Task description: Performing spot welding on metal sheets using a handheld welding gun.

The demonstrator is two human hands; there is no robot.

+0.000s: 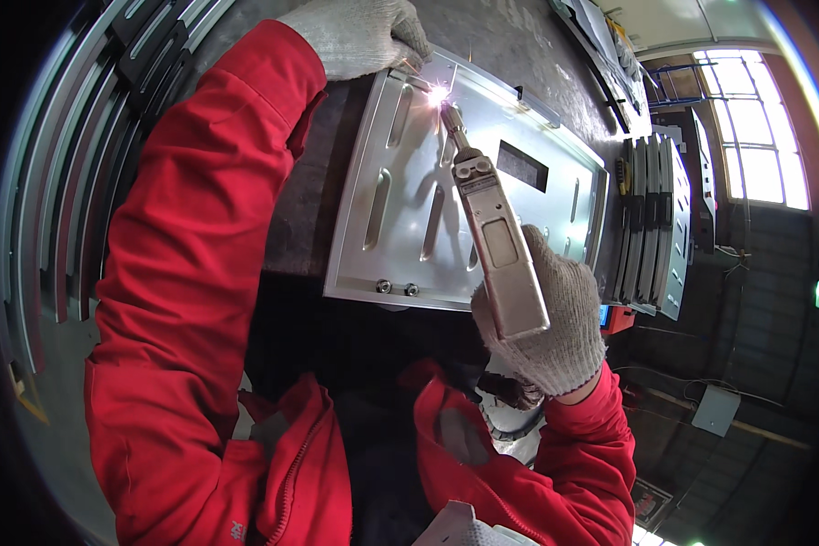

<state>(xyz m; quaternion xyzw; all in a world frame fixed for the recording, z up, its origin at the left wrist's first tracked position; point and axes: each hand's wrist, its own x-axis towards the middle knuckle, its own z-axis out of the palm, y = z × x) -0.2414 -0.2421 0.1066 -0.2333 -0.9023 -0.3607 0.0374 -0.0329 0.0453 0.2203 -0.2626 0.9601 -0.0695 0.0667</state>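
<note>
A pale sheet-metal panel [408,205] with raised edges, long slots and a rectangular cutout lies in front of me. My right hand [560,314], in a knitted grey glove, is wrapped round a handheld welding gun [500,246]. The gun's nozzle points at the panel's far left corner, where a bright spark [439,95] glows at its tip. Beside that spark, my left hand [359,38], gloved too, has its fingers curled closed at the panel's corner. What those fingers pinch is hidden. Two small nuts [385,286] sit along the panel's near edge.
The panel rests on a dark metal table [305,196]. Long metal strips [64,191] stand in a row at left. Several similar panels [651,218] are stacked upright to the right. Flat sheets [601,55] lie at the far right, and a bright window [755,127] is beyond.
</note>
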